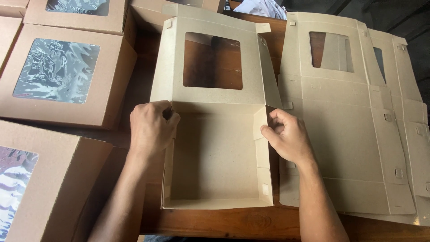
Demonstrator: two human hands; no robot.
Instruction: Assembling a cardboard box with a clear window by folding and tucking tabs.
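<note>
A brown cardboard box (215, 157) with raised side walls lies open in the middle, its windowed lid (210, 89) laid flat behind it. My left hand (151, 127) is closed over the box's far left corner, fingers curled on the wall there. My right hand (286, 134) pinches the right side wall's flap at the far right corner between thumb and fingers. Both forearms reach in from the bottom edge.
Several finished brown boxes with plastic windows (62, 71) stand at the left, one at the lower left (36, 183). Flat unfolded box blanks (354, 134) are stacked at the right. A dark wooden table (224, 222) lies under everything.
</note>
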